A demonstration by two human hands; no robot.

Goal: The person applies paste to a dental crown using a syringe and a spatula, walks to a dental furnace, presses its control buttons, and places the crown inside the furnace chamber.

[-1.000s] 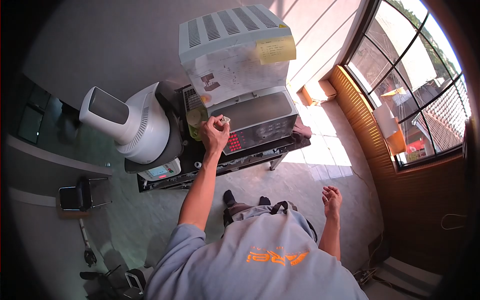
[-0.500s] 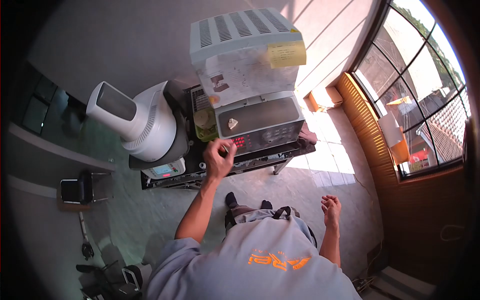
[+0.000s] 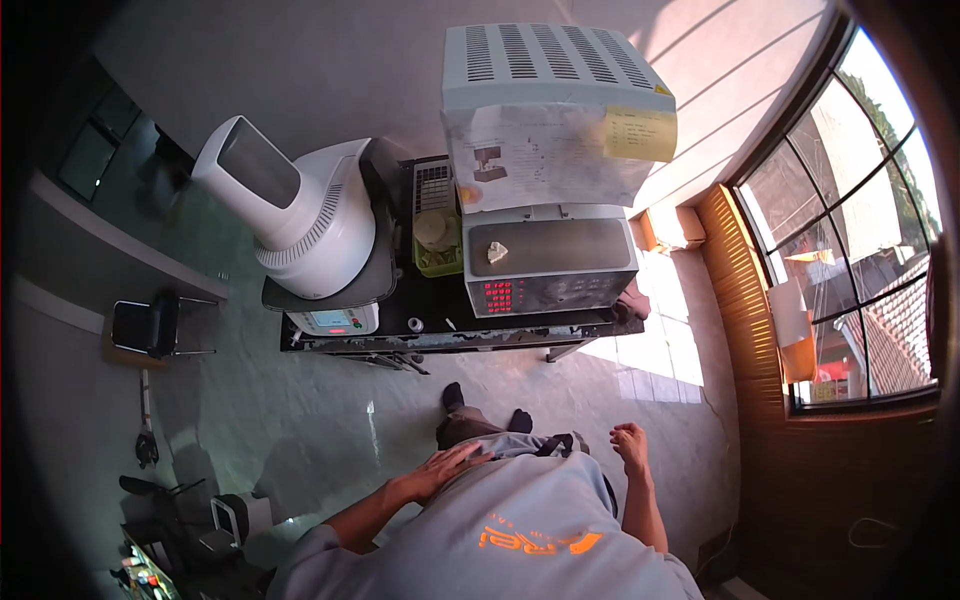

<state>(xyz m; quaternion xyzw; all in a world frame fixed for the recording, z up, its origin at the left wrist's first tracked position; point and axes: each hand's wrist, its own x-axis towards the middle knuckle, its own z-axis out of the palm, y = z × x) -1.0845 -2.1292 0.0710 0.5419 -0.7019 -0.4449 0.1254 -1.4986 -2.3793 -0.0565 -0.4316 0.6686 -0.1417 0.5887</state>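
Note:
My left hand lies against the lower part of my grey shirt, its fingers stretched out and nothing visible in them. Off to the other side, my right hand hangs in the air beside my waist, fingers loosely bent and apparently holding nothing. In front of me is a boxy white machine with slotted vents and papers taped on. Red digits glow on its control panel. A small off-white piece sits on its grey ledge. Neither hand touches the machine.
Left of it, a green basket holds a round container. A white rounded machine with a small display unit stands farther left. Both share the black table. A black chair is at left, a window at right.
My left hand has left the machine's control panel and come down to my shirt. My right hand stays beside my waist. The view has shifted, and the table appears farther off.

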